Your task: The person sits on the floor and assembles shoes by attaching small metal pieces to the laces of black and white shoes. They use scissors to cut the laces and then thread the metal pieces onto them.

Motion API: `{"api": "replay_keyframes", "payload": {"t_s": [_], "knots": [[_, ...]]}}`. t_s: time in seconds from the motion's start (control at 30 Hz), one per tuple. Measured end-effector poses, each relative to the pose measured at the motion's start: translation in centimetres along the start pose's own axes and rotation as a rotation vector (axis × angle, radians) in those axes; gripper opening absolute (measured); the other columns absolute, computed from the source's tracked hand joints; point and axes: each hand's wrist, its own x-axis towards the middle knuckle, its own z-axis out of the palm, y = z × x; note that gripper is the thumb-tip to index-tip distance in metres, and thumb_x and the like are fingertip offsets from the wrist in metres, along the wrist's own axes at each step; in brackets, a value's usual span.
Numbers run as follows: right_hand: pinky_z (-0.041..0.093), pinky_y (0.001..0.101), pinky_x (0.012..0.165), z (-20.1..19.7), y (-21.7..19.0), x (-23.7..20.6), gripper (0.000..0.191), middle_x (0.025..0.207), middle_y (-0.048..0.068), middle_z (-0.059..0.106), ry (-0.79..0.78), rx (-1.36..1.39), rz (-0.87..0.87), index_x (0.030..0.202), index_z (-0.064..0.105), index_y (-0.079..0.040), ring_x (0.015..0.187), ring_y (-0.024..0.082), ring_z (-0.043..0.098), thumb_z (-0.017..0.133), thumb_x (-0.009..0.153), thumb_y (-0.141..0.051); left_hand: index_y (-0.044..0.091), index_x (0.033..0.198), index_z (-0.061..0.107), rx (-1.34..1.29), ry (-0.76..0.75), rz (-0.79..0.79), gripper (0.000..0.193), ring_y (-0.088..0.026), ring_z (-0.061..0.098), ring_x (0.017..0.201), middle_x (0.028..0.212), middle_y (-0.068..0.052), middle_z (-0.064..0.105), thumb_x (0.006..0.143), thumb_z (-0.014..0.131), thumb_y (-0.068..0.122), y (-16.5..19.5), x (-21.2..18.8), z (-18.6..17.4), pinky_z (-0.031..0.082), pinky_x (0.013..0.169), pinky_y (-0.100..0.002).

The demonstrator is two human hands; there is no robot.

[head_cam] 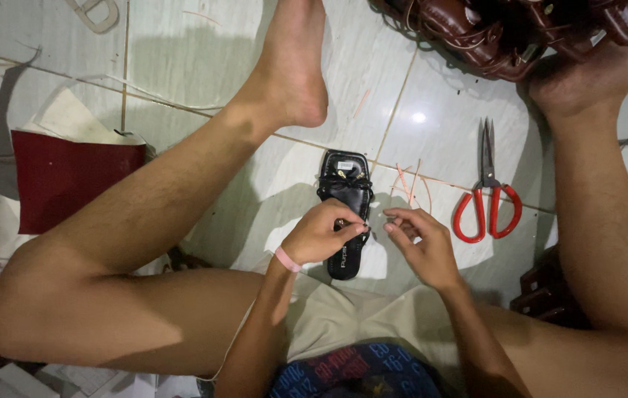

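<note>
A black sandal (345, 193) lies on the tiled floor between my bare legs, toe end pointing away from me. My left hand (321, 234), with a pink band on its wrist, rests over the sandal's middle and pinches something small at the strap, too small to identify. My right hand (419, 242) hovers just to the right of the sandal, fingertips pinched together close to the left hand's fingers, perhaps on a thin thread that I cannot make out.
Red-handled scissors (488, 199) lie on the tiles to the right. A dark red sheet (63, 177) lies at the left. A pile of brown sandals (491, 33) sits at the top right. Thin pale trimmings (408, 180) lie beside the black sandal.
</note>
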Motion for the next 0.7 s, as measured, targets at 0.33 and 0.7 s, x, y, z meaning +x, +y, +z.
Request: {"api": "replay_keyframes", "payload": {"t_s": [0.33, 0.7], "knots": [[0.06, 0.0246, 0.077, 2.6, -1.2, -0.5, 0.025, 0.1, 0.008, 0.069, -0.014, 0.186, 0.0, 0.115, 0.076, -0.006, 0.089, 0.011, 0.068, 0.075, 0.091, -0.007, 0.007, 0.09, 0.078, 0.127, 0.162, 0.037, 0.014, -0.029, 0.069, 0.091, 0.096, -0.011, 0.071, 0.083, 0.079, 0.018, 1.2, -0.7, 0.5, 0.054, 0.08, -0.038], [0.058, 0.0231, 0.062, 3.7, -0.6, -0.5, 0.016, 0.103, 0.006, 0.073, 0.021, 0.26, 0.118, 0.107, 0.077, -0.003, 0.078, 0.01, 0.072, 0.074, 0.092, -0.008, 0.003, 0.094, 0.076, 0.022, 0.007, 0.117, 0.011, -0.029, 0.069, 0.095, 0.097, -0.013, 0.071, 0.088, 0.073, 0.011, -0.1, -0.5, -0.2, 0.055, 0.084, -0.037]]}}
